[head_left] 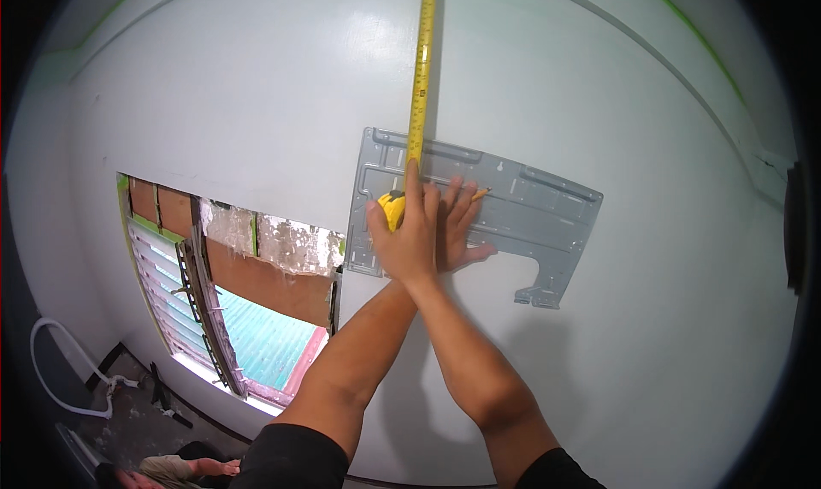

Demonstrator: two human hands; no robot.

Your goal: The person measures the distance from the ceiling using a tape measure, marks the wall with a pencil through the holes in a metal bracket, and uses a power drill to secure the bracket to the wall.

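Observation:
My forearms cross in front of a white wall. My right hand [407, 237], in front, grips a yellow tape measure [392, 208]; its index finger presses the yellow blade [420, 78], which runs straight up the wall beyond the upper edge of view. Partly behind it, my left hand [457, 228] lies against a grey metal mounting plate [534, 211], thumb stretched to the right. A pencil [481, 193] sticks out between its fingers, tip to the right. The plate lies against the wall, tilted down to the right, with slots, holes and a cut-out below. My hands hide its left middle part.
Left of the plate is a window opening with louvres [162, 275], brown boards [256, 275] and a turquoise corrugated surface [265, 339] beyond. A white looped pipe [38, 369] stands at the lower left. Another person's arm [209, 467] shows at the bottom. A dark object [795, 228] is at the right.

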